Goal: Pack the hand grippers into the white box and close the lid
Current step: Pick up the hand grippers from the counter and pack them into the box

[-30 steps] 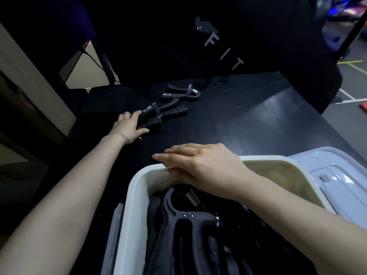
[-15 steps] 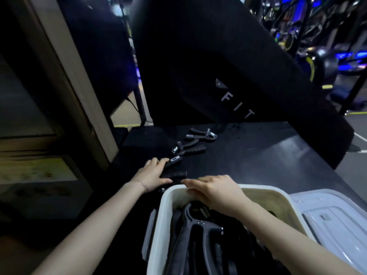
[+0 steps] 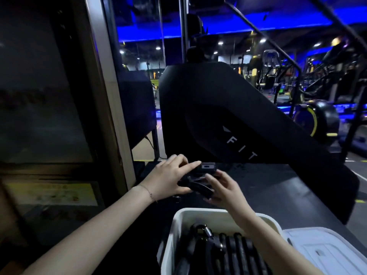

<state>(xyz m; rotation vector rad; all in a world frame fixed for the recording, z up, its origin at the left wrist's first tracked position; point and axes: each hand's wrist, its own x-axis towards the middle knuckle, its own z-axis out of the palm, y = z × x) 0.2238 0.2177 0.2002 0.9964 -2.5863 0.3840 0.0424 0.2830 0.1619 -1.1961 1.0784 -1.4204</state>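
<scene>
A black hand gripper [image 3: 198, 180] with a small counter block on top is held above the dark table between both hands. My left hand [image 3: 170, 176] holds its left side, fingers stretched over the top. My right hand [image 3: 220, 188] grips its right handle from below. The white box [image 3: 178, 231] stands open at the bottom of the view, just in front of the hands. Several black hand grippers [image 3: 222, 253] lie packed inside it. The white lid [image 3: 325, 251] lies flat on the table to the right of the box.
The dark table [image 3: 278, 187] runs back to a big black exercise machine [image 3: 248, 135] marked FIT. A wooden frame with a dark panel [image 3: 79, 116] stands at the left. Gym machines fill the blue-lit background.
My right hand left the box rim and joined my left hand on a gripper, which is now lifted off the table. The camera has tilted upward.
</scene>
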